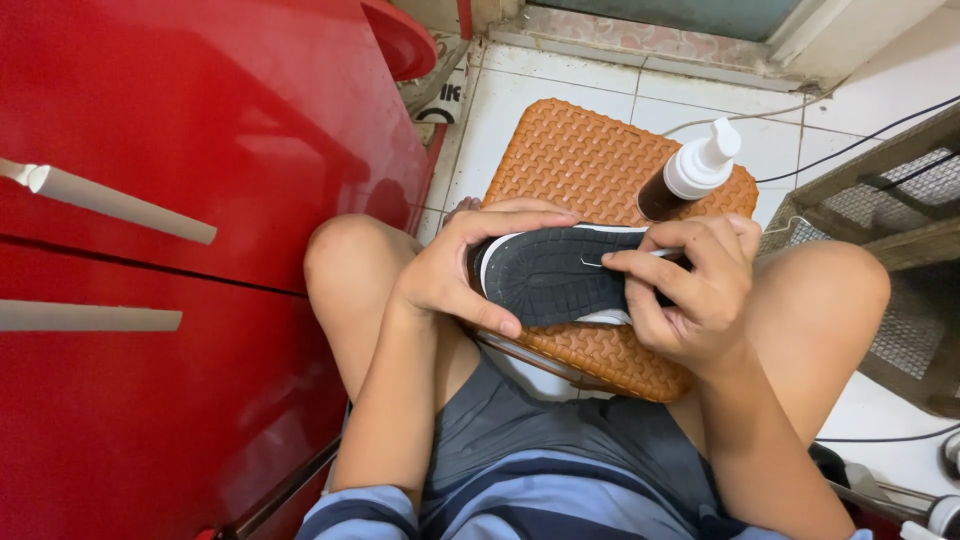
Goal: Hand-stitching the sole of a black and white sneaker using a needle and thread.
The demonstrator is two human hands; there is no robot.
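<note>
Dark rubber sole: the shoe (560, 275) lies sole-up at the centre of the frame, held crosswise above the person's lap, its white midsole edge showing at both long sides.
Left hand: the left hand (455, 270) wraps the end of the shoe at centre left, fingers curled over the top edge and thumb laid along the lower edge; closed around the shoe.
Right hand: the right hand (690, 290) grips the other end at centre right, fingers bent over the sole; closed on the shoe. A thin pale strand or pin shows at the fingertips; what it is cannot be told.
Mat: an orange-brown woven-pattern mat (580, 160) lies on the floor directly behind and under the shoe, from upper centre to lower centre.
Bottle: a brown pump bottle (690, 175) with a white pump head stands on the mat at upper right of centre, just above the right hand, tilted toward the upper right.
Cabinet: a glossy red cabinet (180, 250) with pale bar handles fills the left of the frame, beside the person's knee.
Floor: white tiles (520, 95) at the top, crossed by dark and pale cables toward the upper right.
Rack: a grey metal mesh rack (900, 230) stands at the right edge, near the other knee.
Clothing: grey shorts and a blue striped shirt at the bottom centre.
</note>
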